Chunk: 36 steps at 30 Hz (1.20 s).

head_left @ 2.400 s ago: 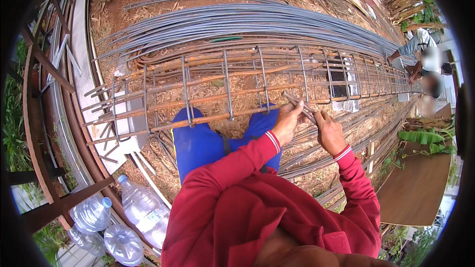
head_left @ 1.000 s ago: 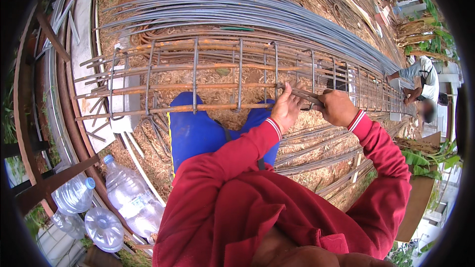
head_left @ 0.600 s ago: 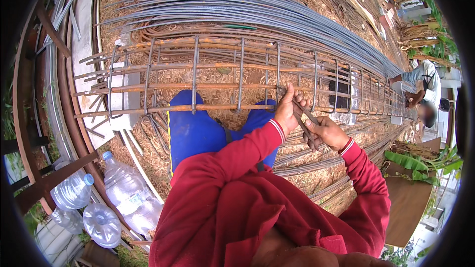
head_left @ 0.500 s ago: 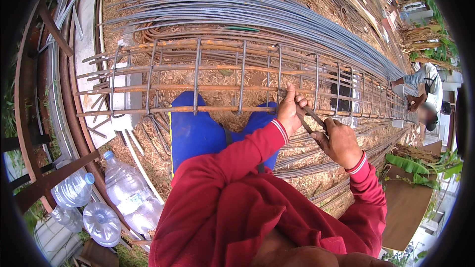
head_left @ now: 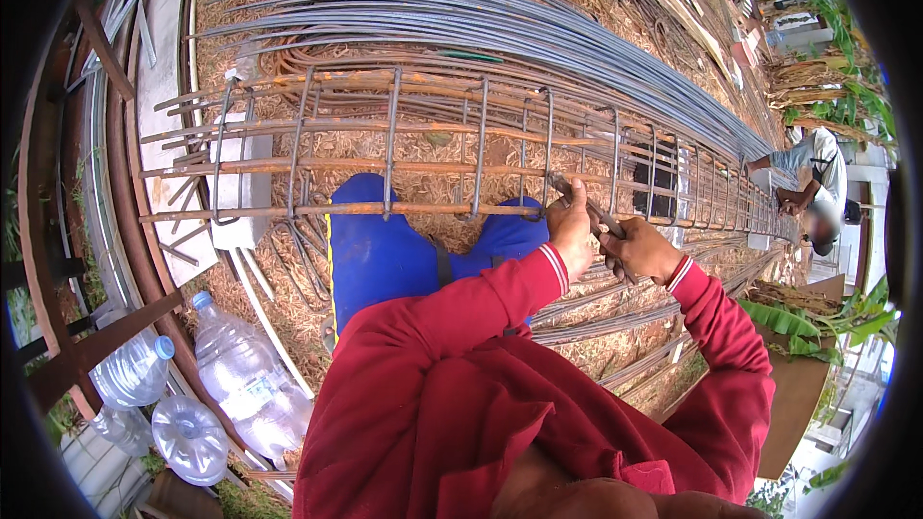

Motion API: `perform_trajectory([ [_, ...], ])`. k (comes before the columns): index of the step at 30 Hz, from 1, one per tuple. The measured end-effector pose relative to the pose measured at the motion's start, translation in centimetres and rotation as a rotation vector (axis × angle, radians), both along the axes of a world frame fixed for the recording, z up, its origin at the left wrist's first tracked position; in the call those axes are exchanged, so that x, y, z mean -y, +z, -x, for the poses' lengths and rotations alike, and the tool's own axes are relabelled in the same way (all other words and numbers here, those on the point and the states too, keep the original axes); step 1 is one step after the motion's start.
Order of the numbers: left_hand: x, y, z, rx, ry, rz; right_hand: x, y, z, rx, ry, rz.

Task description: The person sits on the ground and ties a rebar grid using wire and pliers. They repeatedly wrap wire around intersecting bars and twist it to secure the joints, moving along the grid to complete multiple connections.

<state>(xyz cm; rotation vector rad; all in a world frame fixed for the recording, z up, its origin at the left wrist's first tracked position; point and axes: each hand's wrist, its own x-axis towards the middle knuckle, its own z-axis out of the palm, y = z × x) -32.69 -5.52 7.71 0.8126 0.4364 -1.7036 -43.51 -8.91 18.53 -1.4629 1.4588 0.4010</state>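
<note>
In front of me lies a long rusty rebar cage [head_left: 437,208], its lengthwise bars ringed by grey stirrups [head_left: 483,149]. Dark metal pincers [head_left: 601,216] are held in my right hand [head_left: 642,250], fingers wrapped round the handles. Their head reaches the joint of a stirrup and the near bar. My left hand [head_left: 572,231] is closed beside that joint, thumb up, close against the pincers. What its fingers grip is hidden. My legs in blue trousers [head_left: 380,259] are at the cage's near side.
A bundle of grey rebar [head_left: 413,14] runs along the far side. At the cage's right end another person [head_left: 822,183] bends over it. Large clear plastic bottles [head_left: 245,375] stand at lower left, near a white block [head_left: 240,192] under the cage.
My right hand has moved left and up with the pincers, bringing their head to the stirrup joint. My left hand has shifted slightly down and right.
</note>
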Motion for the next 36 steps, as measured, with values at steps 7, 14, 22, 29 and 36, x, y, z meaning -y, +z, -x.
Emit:
perform_trajectory([
  [7,-4.1,-1.1,-0.4,0.005,-0.147,0.071,-7.2,-3.8,-2.3,0.1,-0.376,0.069],
  [14,-3.0,-2.6,0.3,-0.151,-0.095,0.264,-1.6,-0.9,0.4,-0.06,0.032,0.031],
  [22,-1.2,-1.1,0.9,-0.352,0.039,0.277,6.2,3.6,-3.1,-0.229,0.325,0.068],
  [29,-0.4,-0.2,0.2,-0.578,0.139,0.392,10.3,5.0,-8.1,-0.495,0.981,0.367],
  [36,0.0,-0.5,-0.4,-0.621,0.179,0.308,8.4,5.9,-13.7,-0.653,1.24,0.55],
])
